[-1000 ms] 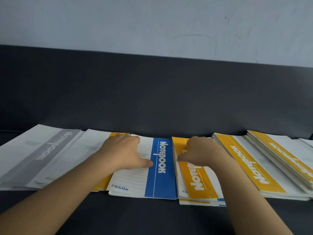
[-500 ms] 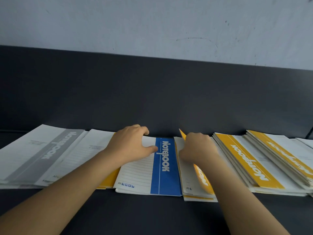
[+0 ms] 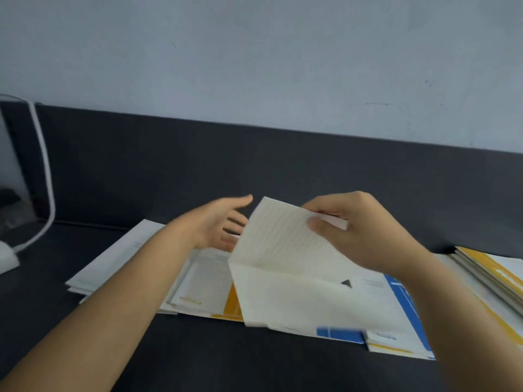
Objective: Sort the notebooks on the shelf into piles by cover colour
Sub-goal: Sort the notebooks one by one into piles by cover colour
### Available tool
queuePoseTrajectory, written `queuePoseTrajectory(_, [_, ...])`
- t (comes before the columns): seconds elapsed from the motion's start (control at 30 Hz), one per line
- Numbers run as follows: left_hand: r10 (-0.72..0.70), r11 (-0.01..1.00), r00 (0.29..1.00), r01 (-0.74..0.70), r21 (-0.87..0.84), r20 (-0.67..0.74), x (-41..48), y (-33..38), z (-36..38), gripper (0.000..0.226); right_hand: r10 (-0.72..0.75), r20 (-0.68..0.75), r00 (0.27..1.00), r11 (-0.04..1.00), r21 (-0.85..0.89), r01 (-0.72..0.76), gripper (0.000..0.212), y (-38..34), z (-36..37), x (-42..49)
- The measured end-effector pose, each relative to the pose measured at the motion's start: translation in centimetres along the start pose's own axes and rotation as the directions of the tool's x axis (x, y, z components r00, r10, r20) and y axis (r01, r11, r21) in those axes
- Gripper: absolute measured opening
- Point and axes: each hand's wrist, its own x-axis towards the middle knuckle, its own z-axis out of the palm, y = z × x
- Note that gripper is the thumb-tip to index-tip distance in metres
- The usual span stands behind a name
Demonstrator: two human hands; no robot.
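Right hand (image 3: 359, 230) pinches a notebook (image 3: 283, 250) newly lifted off the shelf's (image 3: 198, 357) front edge for sorting; left hand (image 3: 218, 224) opens, empty.

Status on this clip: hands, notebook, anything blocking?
Right hand pinches lifted notebook, lined page showing. Left hand open beside it. Blue notebook lies underneath; nothing blocking.

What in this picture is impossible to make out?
Head view only.
Lifted notebook, in the right hand: only lined pages show; cover faces away.
Left hand: fingertips hidden behind that notebook.
Blue notebook: title blurred, partly covered by the pages.
Yellow pile: cut off by the right edge.
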Motion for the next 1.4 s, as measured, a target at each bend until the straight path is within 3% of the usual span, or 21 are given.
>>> queuePoseTrajectory(0.1, [-0.016, 0.999, 0.98, 0.007, 0.05, 0.196, -1.7, -1.3, -2.3, 0.024, -0.142, -0.05, 0.989, 0.987, 0.069, 0.146, 0.026, -1.9, 2.9, 1.8])
queuePoseTrajectory(0.13, [-0.024, 0.996, 0.969, 0.002, 0.088, 0.247, -2.1, -1.6, -3.2, 0.025, -0.175, -0.077, 0.982, 0.979, 0.088, 0.181, 0.028, -2.1, 4.1, 2.4])
queuePoseTrajectory(0.2, [-0.058, 0.994, 0.941, 0.022, 0.11, 0.333, -2.6, -2.2, -4.9, 0.05, -0.198, -0.129, 0.972, 0.967, 0.135, 0.215, 0.034, -2.2, 6.0, 3.3])
queuePoseTrajectory(0.27, [-0.078, 0.995, 0.943, 0.053, 0.088, 0.324, -2.2, -2.4, -6.4, 0.076, -0.201, -0.152, 0.968, 0.952, 0.201, 0.23, 0.038, -2.2, 7.6, 3.9])
queuePoseTrajectory(0.33, [-0.044, 0.985, 0.976, 0.007, 0.172, 0.211, -1.8, -2.6, -7.2, 0.067, -0.173, -0.086, 0.981, 0.95, 0.248, 0.189, 0.036, -2.0, 8.6, 4.0])
queuePoseTrajectory(0.4, [-0.008, 0.958, 0.995, -0.021, 0.286, 0.099, -1.7, -3.0, -7.6, 0.035, -0.074, 0.065, 0.995, 0.957, 0.284, 0.053, 0.032, -1.2, 9.5, 3.9])
queuePoseTrajectory(0.43, [-0.006, 0.925, 0.997, -0.023, 0.378, 0.075, -1.6, -3.3, -7.7, 0.03, -0.01, 0.145, 0.989, 0.965, 0.26, -0.028, 0.03, -0.7, 10.0, 3.7])
queuePoseTrajectory(0.57, [-0.004, 0.623, 1.0, -0.008, 0.782, 0.013, -1.0, -4.6, -6.9, 0.037, 0.262, 0.409, 0.874, 0.964, -0.161, -0.213, 0.036, 1.8, 11.7, 3.8])
queuePoseTrajectory(0.63, [0.071, 0.537, 0.997, -0.019, 0.843, -0.022, -0.8, -5.0, -6.1, 0.035, 0.371, 0.362, 0.855, 0.916, -0.293, -0.274, 0.044, 2.5, 11.9, 4.1])
queuePoseTrajectory(0.7, [0.144, 0.483, 0.989, -0.034, 0.875, -0.041, -0.6, -5.3, -5.5, 0.038, 0.447, 0.308, 0.84, 0.879, -0.327, -0.348, 0.041, 2.5, 12.1, 4.2])
queuePoseTrajectory(0.77, [0.216, 0.434, 0.973, -0.024, 0.901, -0.079, -0.5, -5.4, -5.4, 0.042, 0.512, 0.344, 0.787, 0.849, -0.343, -0.402, 0.047, 2.2, 12.7, 4.1])
queuePoseTrajectory(0.83, [0.234, 0.448, 0.966, -0.007, 0.894, -0.11, -0.2, -5.6, -5.5, 0.046, 0.547, 0.389, 0.742, 0.829, -0.374, -0.415, 0.054, 2.1, 13.4, 4.0])
queuePoseTrajectory(0.9, [0.201, 0.504, 0.97, 0.016, 0.863, -0.135, -0.1, -5.6, -5.5, 0.05, 0.546, 0.391, 0.741, 0.828, -0.386, -0.406, 0.056, 2.2, 13.6, 3.9])
queuePoseTrajectory(0.97, [0.141, 0.596, 0.977, 0.047, 0.802, -0.163, 0.0, -5.3, -5.4, 0.052, 0.546, 0.388, 0.742, 0.826, -0.397, -0.401, 0.057, 2.2, 13.7, 3.8])
queuePoseTrajectory(1.1, [0.075, 0.821, 0.987, 0.021, 0.57, -0.145, -0.2, -4.9, -5.4, 0.03, 0.536, 0.4, 0.744, 0.828, -0.421, -0.37, 0.056, 2.3, 14.0, 3.7])
queuePoseTrajectory(1.3, [-0.03, 0.958, 0.99, 0.068, 0.278, -0.14, -0.2, -4.7, -5.9, 0.078, 0.53, 0.381, 0.758, 0.824, -0.441, -0.355, 0.056, 2.9, 14.6, 3.7])
queuePoseTrajectory(1.4, [-0.07, 0.985, 0.994, 0.082, 0.151, -0.08, -0.5, -4.6, -5.7, 0.071, 0.532, 0.376, 0.759, 0.827, -0.424, -0.369, 0.057, 3.1, 14.8, 3.7])
